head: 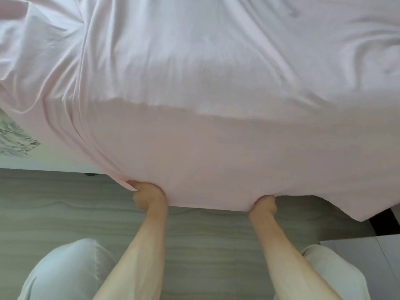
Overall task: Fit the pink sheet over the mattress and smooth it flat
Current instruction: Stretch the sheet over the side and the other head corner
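Sheet lay over the bed top and hung down its near side, creased at upper left and right. Left hand was fisted on the hem near a bunched corner; right hand gripped the hem further along. Wood floor below; pale trousers at bottom.

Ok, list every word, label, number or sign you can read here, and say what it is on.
None can be read. The pink sheet is plain, with only a blurred grey smudge near the top right. The patterned patch at the left edge shows marks, not letters. The left hand and right hand grip the sheet's lower hem.
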`<control>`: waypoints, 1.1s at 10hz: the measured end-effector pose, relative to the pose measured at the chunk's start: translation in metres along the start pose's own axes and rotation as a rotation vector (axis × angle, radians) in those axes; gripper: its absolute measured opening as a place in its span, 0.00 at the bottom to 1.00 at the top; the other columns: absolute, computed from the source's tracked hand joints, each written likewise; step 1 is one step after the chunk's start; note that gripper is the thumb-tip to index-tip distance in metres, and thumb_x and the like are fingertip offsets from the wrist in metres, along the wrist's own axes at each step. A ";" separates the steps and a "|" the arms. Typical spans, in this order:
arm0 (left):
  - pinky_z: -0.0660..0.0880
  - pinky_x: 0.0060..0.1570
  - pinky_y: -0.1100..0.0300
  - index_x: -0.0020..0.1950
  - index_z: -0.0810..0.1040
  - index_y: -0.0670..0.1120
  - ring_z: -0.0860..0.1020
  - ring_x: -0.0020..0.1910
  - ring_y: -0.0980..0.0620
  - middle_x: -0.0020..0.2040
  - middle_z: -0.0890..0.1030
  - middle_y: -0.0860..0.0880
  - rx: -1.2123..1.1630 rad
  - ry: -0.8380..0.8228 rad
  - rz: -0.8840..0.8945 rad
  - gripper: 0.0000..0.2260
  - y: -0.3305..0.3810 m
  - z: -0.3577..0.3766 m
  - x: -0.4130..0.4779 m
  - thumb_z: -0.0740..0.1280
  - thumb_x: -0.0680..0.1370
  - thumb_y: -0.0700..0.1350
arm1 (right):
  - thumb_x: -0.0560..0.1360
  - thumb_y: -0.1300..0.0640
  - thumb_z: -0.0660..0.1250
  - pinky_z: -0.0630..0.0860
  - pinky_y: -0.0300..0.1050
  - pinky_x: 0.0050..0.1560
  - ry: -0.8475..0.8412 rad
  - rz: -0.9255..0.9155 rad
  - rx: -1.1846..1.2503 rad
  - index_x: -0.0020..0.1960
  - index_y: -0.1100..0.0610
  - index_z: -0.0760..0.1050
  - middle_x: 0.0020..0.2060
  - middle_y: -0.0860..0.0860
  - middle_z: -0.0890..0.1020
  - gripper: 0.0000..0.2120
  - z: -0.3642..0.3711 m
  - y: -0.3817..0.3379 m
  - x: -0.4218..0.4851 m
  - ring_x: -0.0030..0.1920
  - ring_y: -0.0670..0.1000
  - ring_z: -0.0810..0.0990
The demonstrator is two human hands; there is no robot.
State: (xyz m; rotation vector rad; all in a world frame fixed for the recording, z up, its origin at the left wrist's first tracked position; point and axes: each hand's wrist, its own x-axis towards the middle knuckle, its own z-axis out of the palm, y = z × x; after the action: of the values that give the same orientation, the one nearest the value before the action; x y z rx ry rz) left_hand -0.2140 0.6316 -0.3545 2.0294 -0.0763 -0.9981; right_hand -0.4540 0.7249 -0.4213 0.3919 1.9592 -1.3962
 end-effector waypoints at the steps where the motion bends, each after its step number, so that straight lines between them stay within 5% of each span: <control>1: 0.69 0.61 0.47 0.64 0.74 0.32 0.74 0.63 0.33 0.64 0.75 0.30 0.050 0.004 0.062 0.33 0.000 0.021 0.006 0.47 0.84 0.60 | 0.84 0.52 0.50 0.73 0.52 0.59 0.158 0.037 0.005 0.67 0.69 0.70 0.65 0.65 0.75 0.24 0.007 -0.005 0.018 0.64 0.64 0.76; 11: 0.69 0.59 0.46 0.59 0.77 0.30 0.74 0.60 0.31 0.62 0.76 0.29 0.239 0.008 0.242 0.37 -0.046 0.018 0.025 0.43 0.84 0.60 | 0.86 0.53 0.47 0.69 0.49 0.62 0.350 -0.155 -0.212 0.66 0.69 0.73 0.66 0.66 0.75 0.24 0.006 0.026 0.039 0.65 0.65 0.74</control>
State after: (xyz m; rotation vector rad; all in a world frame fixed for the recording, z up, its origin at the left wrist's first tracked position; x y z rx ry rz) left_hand -0.2225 0.6390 -0.4086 2.1754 -0.4449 -0.8608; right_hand -0.4647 0.7234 -0.4674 0.4137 2.4428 -1.2601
